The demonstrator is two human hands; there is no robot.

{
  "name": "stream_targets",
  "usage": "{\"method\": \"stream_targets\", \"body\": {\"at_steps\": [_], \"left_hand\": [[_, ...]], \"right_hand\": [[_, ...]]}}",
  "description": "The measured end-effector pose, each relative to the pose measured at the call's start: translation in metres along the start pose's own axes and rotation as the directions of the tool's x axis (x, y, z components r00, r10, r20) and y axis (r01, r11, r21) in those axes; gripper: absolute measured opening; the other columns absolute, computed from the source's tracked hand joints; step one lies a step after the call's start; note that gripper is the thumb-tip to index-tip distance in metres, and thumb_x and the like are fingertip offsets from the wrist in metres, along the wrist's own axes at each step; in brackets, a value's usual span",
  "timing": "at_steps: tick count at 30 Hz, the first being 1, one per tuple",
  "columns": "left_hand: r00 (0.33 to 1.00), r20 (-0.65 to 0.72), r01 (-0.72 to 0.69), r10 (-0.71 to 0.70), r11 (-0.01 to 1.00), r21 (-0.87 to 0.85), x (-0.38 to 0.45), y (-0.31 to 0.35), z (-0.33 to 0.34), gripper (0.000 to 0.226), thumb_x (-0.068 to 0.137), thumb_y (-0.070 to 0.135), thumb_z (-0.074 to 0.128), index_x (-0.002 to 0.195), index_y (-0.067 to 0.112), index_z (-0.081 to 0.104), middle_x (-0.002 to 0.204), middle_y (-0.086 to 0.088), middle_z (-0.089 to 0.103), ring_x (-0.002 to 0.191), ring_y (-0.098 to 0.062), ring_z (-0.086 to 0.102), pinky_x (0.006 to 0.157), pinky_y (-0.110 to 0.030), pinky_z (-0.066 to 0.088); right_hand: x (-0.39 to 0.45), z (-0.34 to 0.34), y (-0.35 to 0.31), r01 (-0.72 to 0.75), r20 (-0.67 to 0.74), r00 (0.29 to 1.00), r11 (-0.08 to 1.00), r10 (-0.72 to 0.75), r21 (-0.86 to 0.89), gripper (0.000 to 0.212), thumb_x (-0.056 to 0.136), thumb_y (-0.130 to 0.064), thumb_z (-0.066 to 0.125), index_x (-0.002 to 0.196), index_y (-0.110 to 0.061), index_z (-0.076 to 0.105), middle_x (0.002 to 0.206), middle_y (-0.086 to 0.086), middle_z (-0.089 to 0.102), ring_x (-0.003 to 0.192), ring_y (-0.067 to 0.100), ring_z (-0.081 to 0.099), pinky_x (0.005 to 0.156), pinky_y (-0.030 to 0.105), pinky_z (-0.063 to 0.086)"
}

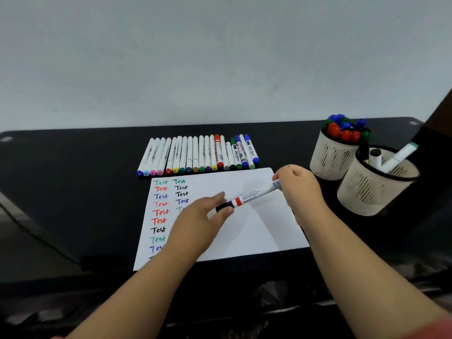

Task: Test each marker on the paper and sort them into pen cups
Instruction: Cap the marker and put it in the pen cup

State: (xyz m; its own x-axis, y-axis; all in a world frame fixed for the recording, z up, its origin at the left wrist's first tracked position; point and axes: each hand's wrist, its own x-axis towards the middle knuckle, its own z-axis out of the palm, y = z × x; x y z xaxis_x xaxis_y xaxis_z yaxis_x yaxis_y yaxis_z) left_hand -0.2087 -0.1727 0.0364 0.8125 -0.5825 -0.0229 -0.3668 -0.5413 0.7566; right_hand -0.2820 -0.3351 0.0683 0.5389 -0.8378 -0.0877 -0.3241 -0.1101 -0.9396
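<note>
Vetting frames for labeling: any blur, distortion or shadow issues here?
Head view: wide-angle bends the table edge; the left hand is slightly motion-blurred; soft hand shadows fall on the paper; the marker label is unreadable; corners smeared.

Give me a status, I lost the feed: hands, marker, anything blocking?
Right hand grips marker barrel; left hand pinches its black cap. Marker above paper, cap on. Nothing blocking the pen cups.
</note>
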Motion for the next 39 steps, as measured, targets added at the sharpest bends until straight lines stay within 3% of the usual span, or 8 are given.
{"method": "stream_targets", "body": {"at_steps": [3,6,10,15,24,28,35,39], "left_hand": [[0.997,0.039,0.061,-0.059,0.997,-0.05,-0.015,-0.003,-0.007,0.03,0.089,0.041,0.059,0.118,0.04,0.062,0.109,0.022,0.061,0.088,0.008,0.05,0.073,-0.01,0.034],[0.993,0.048,0.113,-0.109,0.989,-0.093,-0.026,-0.011,-0.018,0.026,0.088,0.041,0.061,0.113,0.04,0.065,0.079,0.033,0.052,0.07,0.013,0.046,0.056,-0.002,0.032],[0.988,0.037,0.155,-0.152,0.983,-0.094,-0.035,-0.021,-0.03,0.027,0.087,0.041,0.061,0.114,0.038,0.065,0.078,0.031,0.05,0.072,0.006,0.046,0.057,-0.008,0.033],[0.988,0.028,0.154,-0.152,0.979,-0.136,-0.04,-0.027,-0.038,0.022,0.085,0.039,0.064,0.107,0.038,0.068,0.069,0.027,0.053,0.062,0.008,0.05,0.054,-0.005,0.039],[0.986,0.047,0.164,-0.161,0.984,-0.076,-0.038,-0.029,-0.043,0.031,0.087,0.041,0.061,0.116,0.033,0.065,0.078,0.027,0.05,0.072,0.003,0.047,0.06,-0.012,0.037],[0.981,0.08,0.188,-0.178,0.972,-0.144,-0.039,-0.029,-0.047,0.007,0.089,0.035,0.061,0.091,0.035,0.067,0.078,0.024,0.054,0.07,0.0,0.047,0.062,-0.013,0.037],[0.977,0.117,0.201,-0.181,0.96,-0.196,-0.042,-0.028,-0.05,0.021,0.09,0.034,0.059,0.069,0.037,0.061,0.088,0.011,0.068,0.078,-0.004,0.053,0.065,-0.018,0.04],[0.968,0.098,0.248,-0.229,0.926,-0.286,-0.045,-0.04,-0.063,0.025,0.091,0.032,0.058,0.07,0.025,0.069,0.071,0.011,0.071,0.082,-0.003,0.059,0.07,-0.019,0.041]], "right_hand": [[-0.005,0.007,0.0,-0.078,-0.001,0.997,0.992,0.079,0.096,0.02,0.087,-0.014,0.044,0.072,-0.011,0.056,0.066,0.005,0.042,0.055,0.013,0.03,0.047,0.026,0.025],[-0.018,0.02,0.001,-0.172,0.033,0.985,0.95,0.17,0.26,0.014,0.088,-0.018,0.049,0.077,-0.012,0.053,0.062,0.003,0.039,0.051,0.012,0.026,0.042,0.024,0.023],[-0.035,0.038,0.003,-0.303,0.137,0.953,0.868,0.27,0.394,0.02,0.091,-0.025,0.053,0.081,-0.011,0.064,0.056,-0.002,0.041,0.045,0.008,0.025,0.04,0.021,0.022],[-0.064,0.064,0.01,-0.245,0.361,0.922,0.936,0.144,0.252,0.028,0.091,-0.038,0.059,0.082,-0.012,0.064,0.052,-0.004,0.043,0.044,0.009,0.032,0.041,0.02,0.028],[-0.072,0.084,0.009,-0.221,0.367,0.922,0.946,0.122,0.239,0.029,0.09,-0.034,0.062,0.069,-0.016,0.053,0.041,-0.008,0.038,0.036,0.008,0.028,0.04,0.022,0.027],[-0.072,0.087,0.011,-0.195,0.387,0.919,0.94,0.076,0.279,0.029,0.094,-0.029,0.056,0.067,-0.017,0.05,0.039,-0.008,0.035,0.037,0.008,0.026,0.043,0.024,0.026],[-0.071,0.089,0.013,-0.2,0.44,0.898,0.911,0.023,0.362,0.029,0.095,-0.022,0.055,0.068,-0.016,0.047,0.046,-0.006,0.032,0.043,0.008,0.023,0.042,0.02,0.023],[-0.054,0.079,0.012,-0.242,0.342,0.939,0.79,0.044,0.564,0.025,0.096,-0.018,0.053,0.071,-0.016,0.047,0.048,-0.006,0.036,0.037,0.004,0.025,0.037,0.017,0.021]]}}
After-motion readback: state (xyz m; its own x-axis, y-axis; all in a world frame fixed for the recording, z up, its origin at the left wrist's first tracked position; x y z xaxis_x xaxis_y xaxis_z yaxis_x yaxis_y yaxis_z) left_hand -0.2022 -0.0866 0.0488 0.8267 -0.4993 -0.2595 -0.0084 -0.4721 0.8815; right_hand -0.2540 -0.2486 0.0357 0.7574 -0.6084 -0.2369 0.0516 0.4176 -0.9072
